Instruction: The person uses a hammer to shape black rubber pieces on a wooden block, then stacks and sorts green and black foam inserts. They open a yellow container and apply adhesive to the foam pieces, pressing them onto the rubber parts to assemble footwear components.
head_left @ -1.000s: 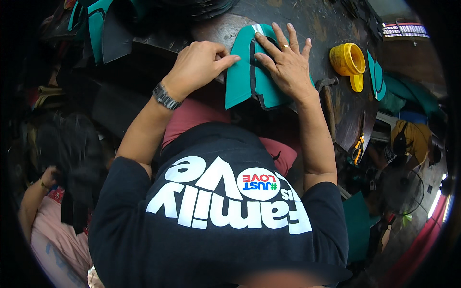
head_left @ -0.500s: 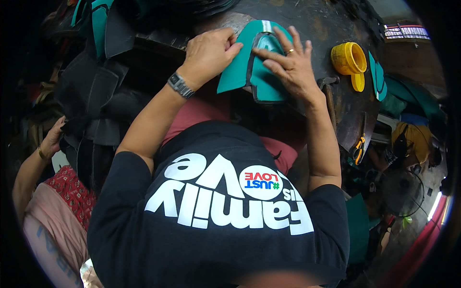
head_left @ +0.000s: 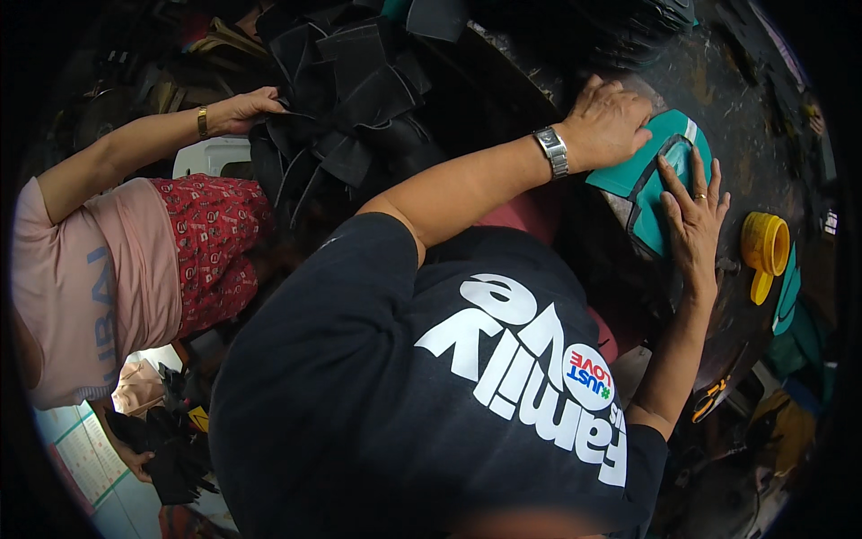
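A teal sheet piece (head_left: 618,176) with black edging, a white stripe and a rounded far end lies on the dark worktable at the upper right. My right hand (head_left: 696,216) rests on its right side, fingers spread and flat over the surface. At the piece's left edge is my left hand (head_left: 603,126), with its fingers curled in and thumb close to the teal. Whatever those fingertips hold, if anything, is hidden. A black band (head_left: 641,190) runs along the piece between the two hands.
To the right stands a yellow jar (head_left: 763,242) near orange-handled pliers (head_left: 711,397). Another teal piece (head_left: 787,289) lies beyond the jar. Black cut pieces (head_left: 350,108) hang in a heap at upper left, where a co-worker's hand (head_left: 247,110) touches them. Dark stacked pieces (head_left: 593,31) are at the back.
The view has swung left, so the table appears further right and more of the co-worker shows. My right hand stays flat on the teal piece; my left stays curled by its edge.
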Action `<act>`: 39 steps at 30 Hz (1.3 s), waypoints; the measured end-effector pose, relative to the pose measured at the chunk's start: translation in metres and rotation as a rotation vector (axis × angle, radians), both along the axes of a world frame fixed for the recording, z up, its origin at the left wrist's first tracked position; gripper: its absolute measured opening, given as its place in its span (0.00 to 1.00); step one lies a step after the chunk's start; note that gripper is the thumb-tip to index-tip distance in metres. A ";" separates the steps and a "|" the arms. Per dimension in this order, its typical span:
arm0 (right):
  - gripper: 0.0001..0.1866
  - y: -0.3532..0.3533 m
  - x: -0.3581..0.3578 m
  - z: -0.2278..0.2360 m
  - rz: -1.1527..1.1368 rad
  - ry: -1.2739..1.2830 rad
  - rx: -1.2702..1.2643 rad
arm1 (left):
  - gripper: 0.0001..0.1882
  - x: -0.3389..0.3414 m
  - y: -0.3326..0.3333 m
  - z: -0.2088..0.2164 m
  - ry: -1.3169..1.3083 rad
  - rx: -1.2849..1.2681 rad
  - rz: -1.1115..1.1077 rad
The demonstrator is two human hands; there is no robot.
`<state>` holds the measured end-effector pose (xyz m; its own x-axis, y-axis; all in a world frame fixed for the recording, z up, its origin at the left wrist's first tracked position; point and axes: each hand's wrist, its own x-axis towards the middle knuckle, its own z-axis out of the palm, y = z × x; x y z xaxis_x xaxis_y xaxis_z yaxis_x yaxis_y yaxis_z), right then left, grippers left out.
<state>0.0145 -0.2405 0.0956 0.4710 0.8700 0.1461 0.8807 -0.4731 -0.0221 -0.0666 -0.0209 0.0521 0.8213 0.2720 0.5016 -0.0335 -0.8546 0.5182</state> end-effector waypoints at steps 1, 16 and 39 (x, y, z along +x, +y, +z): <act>0.21 -0.002 -0.004 0.001 -0.030 0.008 -0.036 | 0.12 -0.001 0.000 0.001 -0.020 0.013 0.013; 0.21 -0.004 -0.041 0.002 -0.028 -0.242 0.116 | 0.11 -0.013 0.003 0.014 0.023 0.063 -0.032; 0.27 -0.015 -0.064 0.010 0.043 -0.122 -0.056 | 0.12 -0.013 -0.002 0.011 0.009 0.079 -0.043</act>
<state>-0.0493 -0.2559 0.1058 0.4147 0.8974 0.1508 0.8947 -0.4323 0.1123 -0.0797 -0.0226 0.0633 0.8360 0.1960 0.5125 -0.0668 -0.8907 0.4497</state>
